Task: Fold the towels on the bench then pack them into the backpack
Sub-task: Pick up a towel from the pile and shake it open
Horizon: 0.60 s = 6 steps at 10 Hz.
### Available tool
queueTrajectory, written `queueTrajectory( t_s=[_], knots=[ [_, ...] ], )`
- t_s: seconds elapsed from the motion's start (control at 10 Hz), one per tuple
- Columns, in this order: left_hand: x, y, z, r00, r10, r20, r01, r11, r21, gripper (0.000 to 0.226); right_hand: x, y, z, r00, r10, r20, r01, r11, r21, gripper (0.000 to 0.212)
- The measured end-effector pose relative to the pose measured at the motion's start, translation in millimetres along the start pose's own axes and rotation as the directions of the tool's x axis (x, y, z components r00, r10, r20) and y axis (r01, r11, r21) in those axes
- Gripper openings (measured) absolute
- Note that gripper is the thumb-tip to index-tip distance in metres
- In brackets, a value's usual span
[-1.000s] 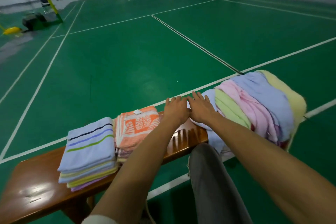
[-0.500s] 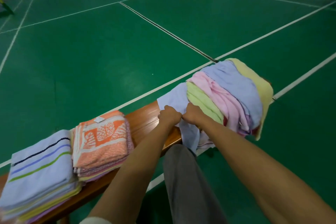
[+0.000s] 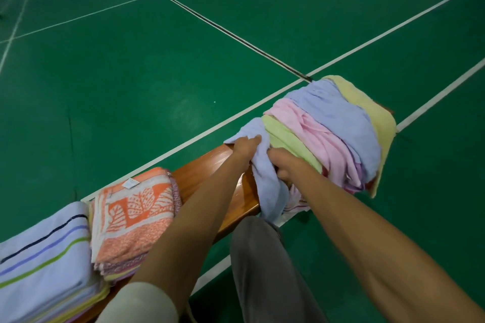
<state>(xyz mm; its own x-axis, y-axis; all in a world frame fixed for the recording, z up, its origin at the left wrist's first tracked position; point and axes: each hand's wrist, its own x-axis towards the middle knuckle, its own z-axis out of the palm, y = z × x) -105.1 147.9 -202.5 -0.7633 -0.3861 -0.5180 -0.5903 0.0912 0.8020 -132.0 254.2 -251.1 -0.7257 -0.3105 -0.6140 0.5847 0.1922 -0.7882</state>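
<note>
Nearest: grey trouser leg (image 3: 262,270) below the bench (image 3: 207,178). On the bench at left, two folded stacks: striped pale-blue stack (image 3: 44,252), orange leaf-print stack (image 3: 133,215) just beside it. Further along, both hands on the light-blue towel (image 3: 265,178), which hangs over the bench's near edge. Left hand (image 3: 245,145) grips its upper part, right hand (image 3: 284,162) has fingers curled into the cloth. Behind: unfolded pile (image 3: 333,134) of green, pink, blue, yellow towels. Green court floor (image 3: 157,60) beyond.
</note>
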Motion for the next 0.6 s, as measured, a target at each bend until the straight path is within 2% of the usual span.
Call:
queueTrajectory(
  t_s=[0.1, 0.2, 0.3, 0.4, 0.5, 0.6],
  knots=[
    [12.4, 10.9, 0.8, 0.995, 0.096, -0.009, -0.096, 0.992, -0.083, 0.043, -18.4, -24.6, -2.3, 0.993, 0.009, 0.115, -0.023, 0.992, 0.124, 0.047],
    [27.7, 12.0, -1.7, 0.995, 0.089, 0.036, -0.084, 0.988, -0.127, 0.041, -19.8, -43.4, -3.5, 0.982, -0.038, 0.184, 0.033, 0.999, 0.032, 0.068],
    [55.9, 3.0, -7.9, 0.997, 0.071, 0.016, -0.066, 0.974, -0.218, 0.064, -6.8, -53.3, -4.2, 0.99, -0.134, 0.047, 0.135, 0.991, -0.011, 0.061],
    [57.4, 5.7, -18.1, 0.996, 0.085, -0.008, -0.084, 0.958, -0.275, 0.065, -4.7, -62.4, -3.7, 0.972, -0.233, -0.017, 0.234, 0.968, 0.088, 0.028],
    [27.3, 24.9, -32.7, 0.986, 0.164, 0.033, -0.139, 0.916, -0.377, 0.045, -11.1, -78.0, 6.8, 0.972, -0.234, -0.027, 0.235, 0.971, 0.05, 0.029],
    [9.4, 45.9, -46.7, 0.972, 0.226, 0.06, -0.171, 0.864, -0.473, 0.053, -24.4, -104.3, 13.7, 0.969, -0.221, -0.113, 0.229, 0.971, 0.066, 0.051]
  ],
)
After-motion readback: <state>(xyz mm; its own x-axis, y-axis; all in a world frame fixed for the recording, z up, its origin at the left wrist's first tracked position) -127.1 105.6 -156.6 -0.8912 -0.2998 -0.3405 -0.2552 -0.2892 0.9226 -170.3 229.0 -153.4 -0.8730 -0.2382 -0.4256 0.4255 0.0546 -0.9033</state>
